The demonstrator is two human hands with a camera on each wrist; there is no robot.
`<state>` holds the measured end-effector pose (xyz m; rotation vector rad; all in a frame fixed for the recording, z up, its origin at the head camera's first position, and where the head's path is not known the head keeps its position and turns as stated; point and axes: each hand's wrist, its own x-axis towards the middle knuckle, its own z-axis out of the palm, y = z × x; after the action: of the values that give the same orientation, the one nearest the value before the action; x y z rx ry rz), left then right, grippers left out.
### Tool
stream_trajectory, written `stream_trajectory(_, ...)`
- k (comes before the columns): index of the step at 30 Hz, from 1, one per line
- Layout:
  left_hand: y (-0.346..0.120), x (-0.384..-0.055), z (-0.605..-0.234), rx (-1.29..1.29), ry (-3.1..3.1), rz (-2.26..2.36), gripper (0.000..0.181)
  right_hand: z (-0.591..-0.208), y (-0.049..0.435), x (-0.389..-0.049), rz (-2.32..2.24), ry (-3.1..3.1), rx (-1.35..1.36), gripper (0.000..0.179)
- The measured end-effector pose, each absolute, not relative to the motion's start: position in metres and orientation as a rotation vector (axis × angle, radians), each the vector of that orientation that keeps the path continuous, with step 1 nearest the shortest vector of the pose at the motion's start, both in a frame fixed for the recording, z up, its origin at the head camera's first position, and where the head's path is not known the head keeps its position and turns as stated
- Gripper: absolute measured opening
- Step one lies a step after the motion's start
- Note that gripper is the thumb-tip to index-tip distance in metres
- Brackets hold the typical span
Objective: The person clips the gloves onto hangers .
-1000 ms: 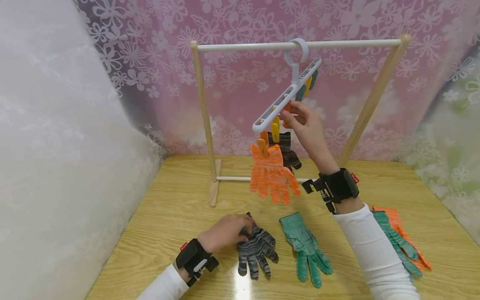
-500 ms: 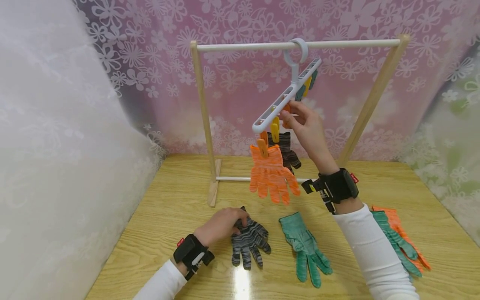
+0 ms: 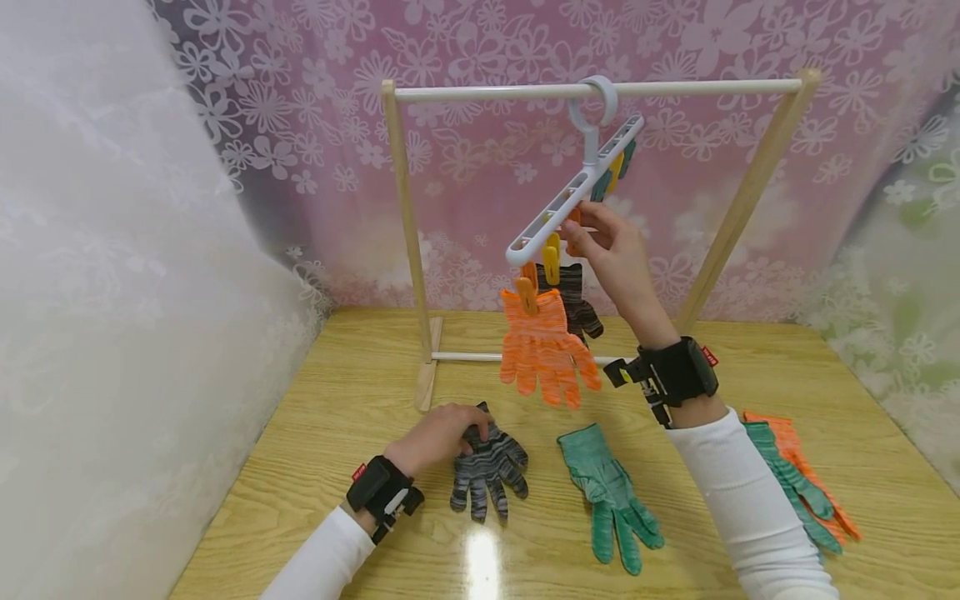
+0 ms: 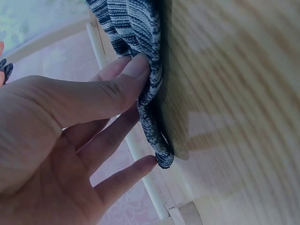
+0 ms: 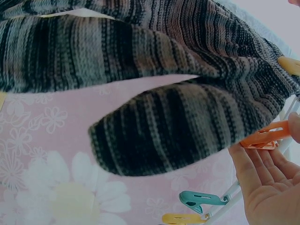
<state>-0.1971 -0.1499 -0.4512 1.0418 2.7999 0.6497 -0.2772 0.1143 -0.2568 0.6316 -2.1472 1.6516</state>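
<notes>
My left hand [image 3: 438, 437] pinches the upper part of a grey-and-black striped knit glove [image 3: 489, 479] on the table; in the left wrist view the thumb lies against the knit, with fingers behind it. Higher up, my right hand [image 3: 621, 262] pinches an orange clothespin [image 5: 267, 135] under the bar of a pale hanger [image 3: 591, 148]. From that bar hang an orange glove [image 3: 543, 346], held by an orange clothespin [image 3: 527, 296], and a dark striped glove [image 5: 164, 131], below a yellow clothespin [image 3: 552, 260]. A green glove [image 3: 611, 492] lies right of the grey one.
A rack with wooden posts [image 3: 408, 217] and a white top rail [image 3: 487, 93] carries the hanger. Green [image 5: 201, 198] and yellow clothespins [image 5: 183, 219] sit farther along the bar. At the right lie another green glove [image 3: 791, 471] and an orange glove [image 3: 786, 429], overlapping.
My left hand has drawn the grey striped glove leftward and away from me, toward the rack. The right hand keeps its place at the orange clothespin.
</notes>
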Motion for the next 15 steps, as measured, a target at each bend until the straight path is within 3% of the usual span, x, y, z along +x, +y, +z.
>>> stream_trajectory(15,-0.153,-0.215,-0.454,1.069,2.83,0.596,0.027,-0.257,0.114,-0.278,1.681,-2.133,0.631,0.041)
